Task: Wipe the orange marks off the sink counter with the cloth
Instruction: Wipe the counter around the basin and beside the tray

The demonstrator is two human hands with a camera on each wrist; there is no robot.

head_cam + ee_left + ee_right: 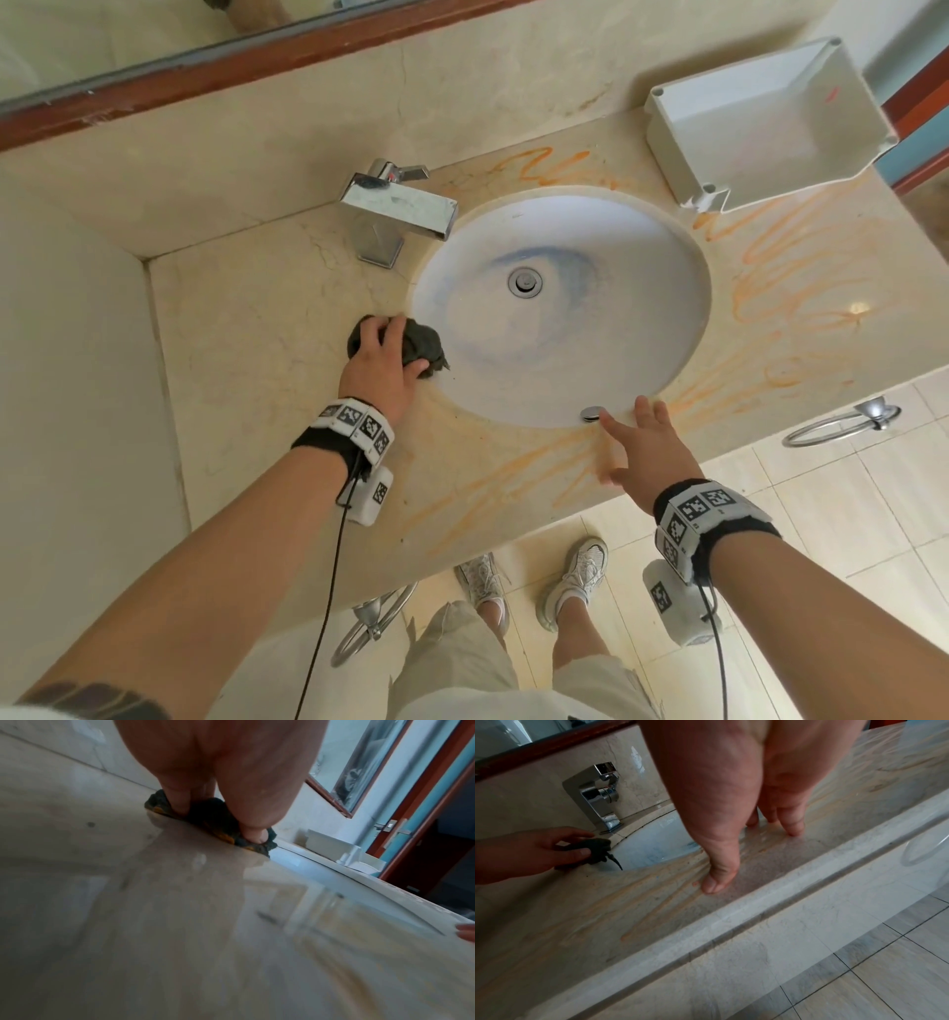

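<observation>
Cloth (pixel 411 345), dark and bunched into a wad, sits on the tabletop (pixel 246 318) at the left rim of the sink basin (pixel 560 308), just in front of the tap (pixel 398 208). From the head view, the left hand (pixel 377 367) has its fingers curled over the wad and its thumb tucked against the near side, holding it down on the stone. The lump has no clear heading; its longer side seems to run along the basin rim. The right hand (pixel 644 447) lies with spread, straight fingers on the front strip of the tabletop, holding nothing. Orange marks (pixel 518 478) remain in front of the basin, to its right and behind it, while the left part looks mostly clean, so I judge the wiping to be under way with most of it left. The next move calls for dragging the wad under pressure toward the front streaks.

At the left wrist, the fingers (pixel 177 805) press the cloth flat to the glossy stone; orange stains show on its underside edge.

At the right wrist, the thumb (pixel 718 880) and fingertips rest on the tabletop among faint orange streaks, and the left hand with the cloth shows at the basin's edge, a loose thread hanging over the rim.
</observation>
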